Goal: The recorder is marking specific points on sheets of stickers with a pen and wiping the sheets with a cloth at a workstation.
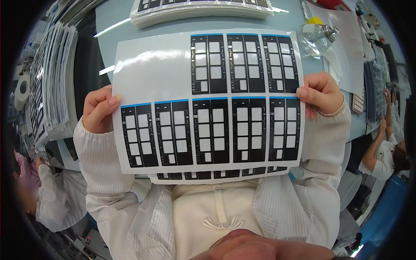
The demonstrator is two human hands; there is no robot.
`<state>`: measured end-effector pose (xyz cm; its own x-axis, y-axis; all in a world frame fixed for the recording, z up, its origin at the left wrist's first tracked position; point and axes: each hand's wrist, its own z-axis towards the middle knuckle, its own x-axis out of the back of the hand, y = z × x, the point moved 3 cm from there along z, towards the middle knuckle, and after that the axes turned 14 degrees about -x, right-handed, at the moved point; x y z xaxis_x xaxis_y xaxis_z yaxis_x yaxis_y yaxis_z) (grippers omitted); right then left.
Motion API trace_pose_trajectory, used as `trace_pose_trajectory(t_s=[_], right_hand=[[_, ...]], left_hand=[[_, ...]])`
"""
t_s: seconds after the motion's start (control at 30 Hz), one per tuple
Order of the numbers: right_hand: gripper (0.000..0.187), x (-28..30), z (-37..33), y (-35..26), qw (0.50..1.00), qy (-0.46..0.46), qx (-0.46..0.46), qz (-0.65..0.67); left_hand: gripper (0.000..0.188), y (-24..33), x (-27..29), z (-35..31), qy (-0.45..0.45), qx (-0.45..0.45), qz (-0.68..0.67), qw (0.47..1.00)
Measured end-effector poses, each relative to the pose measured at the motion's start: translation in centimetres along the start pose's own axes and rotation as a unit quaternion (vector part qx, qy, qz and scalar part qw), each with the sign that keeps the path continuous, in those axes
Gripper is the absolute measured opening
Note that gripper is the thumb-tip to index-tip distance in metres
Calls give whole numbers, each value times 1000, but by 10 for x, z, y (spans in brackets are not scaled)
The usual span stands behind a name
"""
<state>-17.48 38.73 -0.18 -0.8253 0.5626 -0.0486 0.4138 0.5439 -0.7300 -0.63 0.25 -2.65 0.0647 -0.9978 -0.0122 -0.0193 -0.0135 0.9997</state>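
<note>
Both my hands hold up a white glossy sheet (151,78) printed with black label panels, each with white windows and a blue top edge. My left hand (100,108) pinches its left edge, thumb on the front. On the opposite edge, my right hand (321,95) grips it the same way. Three panels fill the right part of the upper row; the upper left of the sheet is bare white. A full row of panels runs along the bottom. Below the raised sheet, near my body, the lower strip of another printed sheet (221,177) shows; the rest of it is hidden.
A stack of similar sheets (201,15) lies on the pale table at the far side. A clear glass bottle (317,40) with a metal top stands at the far right. Many sheets stand in a pile (56,82) at the left. People sit working on both sides.
</note>
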Motion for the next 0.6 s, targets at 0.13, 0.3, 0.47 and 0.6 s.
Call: trace_pose_trajectory(t_s=[0.13,0.3,0.47,0.6], right_hand=[[28,0,0,-1,1000,6,-9,-4],[29,-2,1,-3,1000,14,-15,-2],[28,-3,1,-2,1000,10,-4,-24],[28,-4,-1,-1,1000,26,-8,-14]], left_hand=[[26,1,-2,2,5,-5,-8,1000],[26,-4,1,-1,9,1,-43,999],[29,-7,8,-1,5,17,1,1000],[27,-6,4,0,40,33,-17,998]])
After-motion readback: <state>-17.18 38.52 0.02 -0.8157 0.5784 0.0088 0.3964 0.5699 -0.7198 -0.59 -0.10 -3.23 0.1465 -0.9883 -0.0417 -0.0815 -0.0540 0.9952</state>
